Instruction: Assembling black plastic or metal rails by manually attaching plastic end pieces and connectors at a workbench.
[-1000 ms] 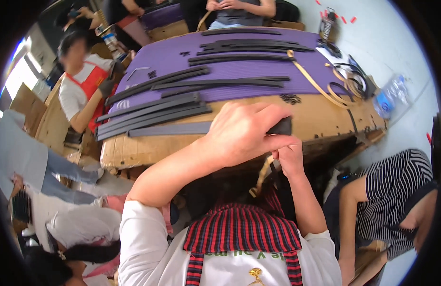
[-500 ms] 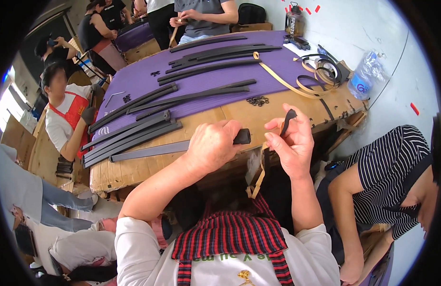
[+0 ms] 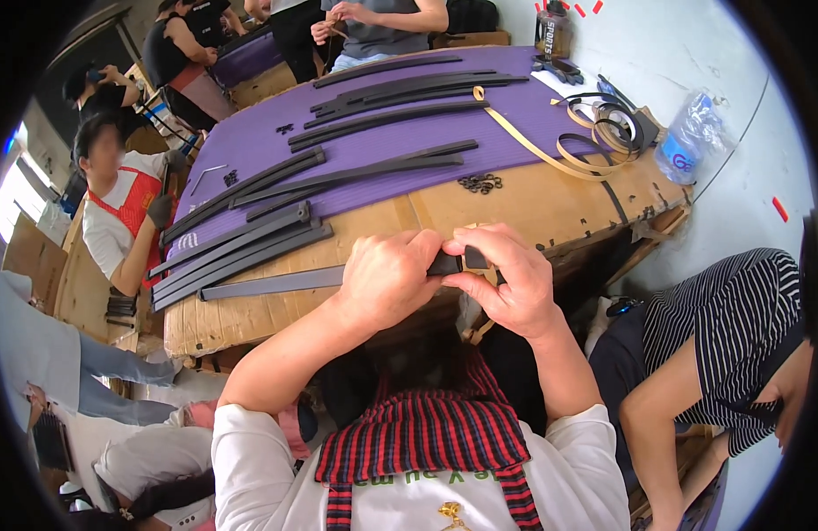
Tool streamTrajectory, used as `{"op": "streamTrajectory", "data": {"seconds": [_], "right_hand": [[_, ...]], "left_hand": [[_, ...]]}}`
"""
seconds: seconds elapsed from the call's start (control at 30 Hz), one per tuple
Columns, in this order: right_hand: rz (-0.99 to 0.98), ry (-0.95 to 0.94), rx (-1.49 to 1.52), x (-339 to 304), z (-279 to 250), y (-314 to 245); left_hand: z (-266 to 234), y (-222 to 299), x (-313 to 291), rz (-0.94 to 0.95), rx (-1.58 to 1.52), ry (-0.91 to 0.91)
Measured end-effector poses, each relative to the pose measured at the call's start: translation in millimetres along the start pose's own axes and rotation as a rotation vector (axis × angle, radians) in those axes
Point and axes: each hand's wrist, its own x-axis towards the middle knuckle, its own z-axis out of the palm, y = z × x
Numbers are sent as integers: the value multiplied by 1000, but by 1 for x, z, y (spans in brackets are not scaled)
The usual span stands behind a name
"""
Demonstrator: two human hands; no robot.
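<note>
Nearest: red-and-black striped cloth (image 3: 422, 442) over white shirt, at lower edge

Left hand (image 3: 387, 279) curled shut over the end of a long dark grey strap (image 3: 276, 283); fingers (image 3: 418, 252) folded down, thumb hidden. Right hand (image 3: 506, 279) pinched closed on the same strap end, fingertips (image 3: 471, 239) meeting those of the left; small black strap tip (image 3: 453, 262) showing between the two hands. Both held just above the near edge of the cardboard-topped table (image 3: 524, 203)

Strap running leftward from the left hand, lying flat on the cardboard. Just beyond it, a stack of dark straps (image 3: 241, 248), parallel, angled up to the right

Past the hands: small heap of dark metal fittings (image 3: 480, 183) on bare cardboard. Then purple mat (image 3: 400, 142) with more long dark strips

Far right: tan strap (image 3: 528, 146), coiled belts (image 3: 612, 124), clear plastic bottle (image 3: 687, 137) at table edge

Right, below table: person in striped top (image 3: 727, 327). Left: person in red and white (image 3: 117, 212), dark gloves, at table side
</note>
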Motion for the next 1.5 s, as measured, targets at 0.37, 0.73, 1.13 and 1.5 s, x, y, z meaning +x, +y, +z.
{"op": "streamTrajectory", "data": {"seconds": [0.37, 0.73, 1.13, 1.5], "right_hand": [[260, 227, 236, -12, 23, -3], [414, 215, 474, -27, 23, -2], [38, -63, 43, 26, -5, -20], [-10, -172, 14, 38, -8, -12]], "left_hand": [[5, -3, -4, 59, 23, 118], [-43, -10, 16, -173, -626, -419], [-69, 2, 20, -480, -692, -636], [-74, 0, 16, -526, -660, -639]]}}
